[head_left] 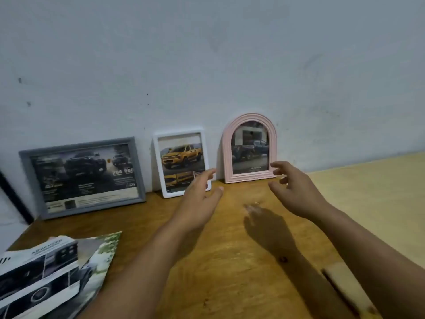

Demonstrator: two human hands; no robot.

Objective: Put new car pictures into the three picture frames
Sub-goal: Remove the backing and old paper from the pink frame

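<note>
From the head camera, three frames stand in a row on a wooden table (230, 238), leaning against a pale wall (207, 54). At the left is the grey frame (24, 164), wide and set landscape, holding a dark picture of a pickup with printed text. In the middle is the white frame (156, 164), upright, holding a picture of a yellow pickup. At the right is the pink frame (226, 155), arched at the top, holding a picture of a dark blue pickup. The left hand (200, 199) reaches forward over the table with fingers straight and loosely spread, holding nothing; its fingertips lie in front of the white frame's lower right corner, and contact cannot be told. The right hand (296, 189) is also empty, fingers relaxed and slightly curled, just before the pink frame's lower right corner; whether it touches is unclear. The pink frame stands between the two hands. At the near left corner of the table lie car brochures (53, 272), fanned and overlapping.
</note>
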